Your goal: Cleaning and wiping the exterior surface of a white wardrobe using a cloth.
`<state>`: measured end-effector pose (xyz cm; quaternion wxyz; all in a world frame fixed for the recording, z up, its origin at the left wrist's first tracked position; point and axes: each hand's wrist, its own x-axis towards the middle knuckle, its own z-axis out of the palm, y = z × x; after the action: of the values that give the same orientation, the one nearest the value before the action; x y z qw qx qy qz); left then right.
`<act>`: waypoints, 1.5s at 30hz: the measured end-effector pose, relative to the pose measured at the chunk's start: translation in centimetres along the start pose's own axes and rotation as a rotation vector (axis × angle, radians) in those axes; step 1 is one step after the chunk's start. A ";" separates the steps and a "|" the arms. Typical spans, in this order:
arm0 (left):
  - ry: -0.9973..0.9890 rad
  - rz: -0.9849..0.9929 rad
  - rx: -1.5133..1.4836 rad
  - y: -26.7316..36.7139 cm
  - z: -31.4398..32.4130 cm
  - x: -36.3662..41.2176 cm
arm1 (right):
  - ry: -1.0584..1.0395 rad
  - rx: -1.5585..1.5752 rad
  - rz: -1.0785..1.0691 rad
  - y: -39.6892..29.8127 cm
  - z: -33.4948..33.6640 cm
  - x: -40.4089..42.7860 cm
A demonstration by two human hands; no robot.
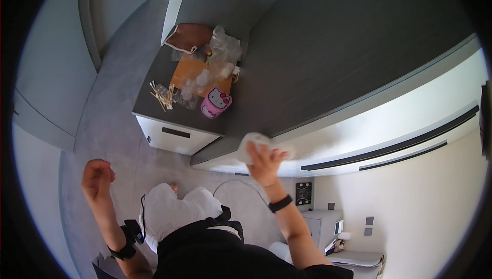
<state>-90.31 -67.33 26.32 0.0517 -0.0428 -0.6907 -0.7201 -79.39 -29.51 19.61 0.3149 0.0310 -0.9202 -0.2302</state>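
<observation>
My right hand (pixel 265 161), blurred, is spread over a white cloth or wipe (pixel 246 149) at the front edge of the long dark-topped unit (pixel 326 71). Whether the cloth is pressed onto the top or the pale front face is hard to make out. My left hand (pixel 97 179) is raised over the floor at the left, fingers curled in, with nothing visible in it. A black band circles each wrist; the left one carries a small device (pixel 133 231) with a cable.
On the low cabinet's dark top (pixel 153 75) lie cotton swabs (pixel 163 96), a pink Hello Kitty container (pixel 216 102), an orange-brown sheet (pixel 182 73), clear plastic bags (pixel 226 46) and a brown pouch (pixel 190 36). A bathroom scale (pixel 303 193) leans by the wall.
</observation>
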 end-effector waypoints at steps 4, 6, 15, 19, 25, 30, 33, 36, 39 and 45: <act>-0.012 0.037 -0.012 -0.5 -1.0 0.1 | 0.090 -0.059 0.011 -1.4 1.4 -0.7; -0.003 0.046 0.045 -0.6 -1.7 0.0 | 0.136 -0.020 -0.073 0.2 -0.6 0.7; 0.080 0.011 0.035 -0.8 -2.2 -0.9 | 0.582 -0.401 0.040 12.7 -20.5 20.7; 0.093 -0.011 0.064 -1.4 -2.5 -0.7 | 0.581 -0.417 0.054 12.7 -19.9 20.9; 0.080 -0.050 0.088 -1.5 -2.0 0.0 | 0.294 -0.296 0.024 8.8 -14.4 13.9; 0.017 -0.010 0.084 -1.5 -1.1 0.9 | -0.046 -0.237 -0.089 4.9 -10.1 7.7; -0.038 -0.024 0.035 -1.9 -1.0 1.2 | -0.342 -0.069 -0.148 2.1 -7.4 4.4; -0.022 -0.045 0.017 -2.0 -0.7 1.1 | -0.372 0.031 -0.263 -1.2 -3.4 1.6; -0.028 -0.045 0.042 -2.0 -1.1 1.0 | -0.402 0.044 -0.342 -3.4 1.2 -1.8; 0.005 -0.089 0.112 -1.2 -2.4 0.4 | -0.494 0.065 -0.398 -8.1 8.7 -7.6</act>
<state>-90.88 -69.67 25.08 0.0235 -0.0074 -0.7311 -0.6818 -79.21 -31.70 5.68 0.0297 0.1636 -0.9517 -0.2582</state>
